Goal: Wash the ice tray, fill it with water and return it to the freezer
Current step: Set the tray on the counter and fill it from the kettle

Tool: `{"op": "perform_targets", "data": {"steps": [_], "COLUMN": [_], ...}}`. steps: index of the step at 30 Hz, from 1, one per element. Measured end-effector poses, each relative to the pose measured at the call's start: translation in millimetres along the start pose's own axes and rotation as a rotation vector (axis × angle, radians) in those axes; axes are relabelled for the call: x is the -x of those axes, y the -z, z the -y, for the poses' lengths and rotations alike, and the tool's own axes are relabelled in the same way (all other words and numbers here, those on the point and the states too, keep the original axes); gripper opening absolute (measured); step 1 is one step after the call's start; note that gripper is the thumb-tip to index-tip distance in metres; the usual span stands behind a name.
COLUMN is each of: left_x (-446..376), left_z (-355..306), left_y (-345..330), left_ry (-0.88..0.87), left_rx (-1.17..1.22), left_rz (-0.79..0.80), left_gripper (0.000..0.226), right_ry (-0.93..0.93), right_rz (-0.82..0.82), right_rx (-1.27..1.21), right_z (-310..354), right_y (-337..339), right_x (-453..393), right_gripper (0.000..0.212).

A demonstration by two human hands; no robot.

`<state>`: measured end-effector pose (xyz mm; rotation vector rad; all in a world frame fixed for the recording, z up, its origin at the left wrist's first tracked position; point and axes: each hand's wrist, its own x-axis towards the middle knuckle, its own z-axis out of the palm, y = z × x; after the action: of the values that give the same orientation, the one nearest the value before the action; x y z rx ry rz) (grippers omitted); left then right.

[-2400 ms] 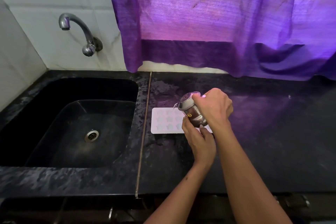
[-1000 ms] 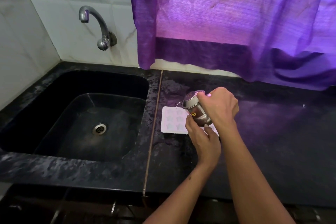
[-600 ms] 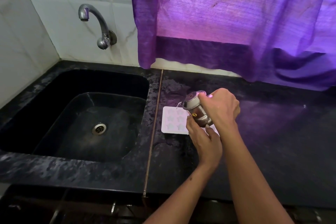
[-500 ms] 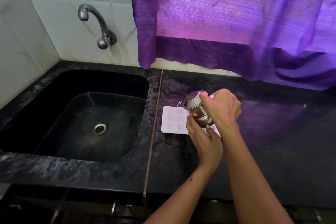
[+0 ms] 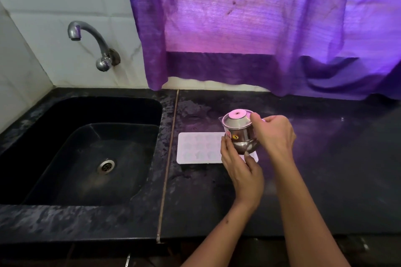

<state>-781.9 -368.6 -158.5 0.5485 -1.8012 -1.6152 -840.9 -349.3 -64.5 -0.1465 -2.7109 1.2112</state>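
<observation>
A white ice tray (image 5: 198,147) with shaped cavities lies flat on the black counter, just right of the sink. My right hand (image 5: 273,134) grips a small steel pot (image 5: 239,132) with a "3" sticker and holds it tilted over the tray's right end. My left hand (image 5: 240,169) rests on the tray's near right part, its thumb and a finger rising beside the pot's base. Both hands and the pot hide the tray's right end. I cannot tell whether water is coming out.
A black sink (image 5: 86,158) with a metal drain (image 5: 106,166) is at the left. The wall tap (image 5: 91,43) above it is not running. A purple curtain (image 5: 249,28) hangs over the counter's back edge. Black counter (image 5: 336,169) stretches to the right.
The pot has turned in my right hand, its round top now facing more upward. Both hands stay over the tray's right end. The tray has not moved.
</observation>
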Motion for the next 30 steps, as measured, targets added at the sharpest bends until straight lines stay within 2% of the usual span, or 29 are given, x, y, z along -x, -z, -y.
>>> {"op": "perform_targets", "data": {"steps": [9, 15, 30], "left_x": [33, 48, 58], "left_z": [-1, -5, -13], "left_y": [-39, -53, -58], "left_ry": [0.142, 0.159, 0.239], "left_rx": [0.066, 0.078, 0.075], "left_rz": [0.130, 0.201, 0.255], "left_gripper": [0.063, 0.061, 0.059], "right_ry": [-0.076, -0.074, -0.036], "right_rz": [-0.068, -0.084, -0.058], "right_rx": [0.095, 0.191, 0.324], "right_z": [-32, -44, -55], "right_y": [40, 49, 48], "right_x": [-9, -14, -22], "right_gripper": [0.039, 0.038, 0.038]}}
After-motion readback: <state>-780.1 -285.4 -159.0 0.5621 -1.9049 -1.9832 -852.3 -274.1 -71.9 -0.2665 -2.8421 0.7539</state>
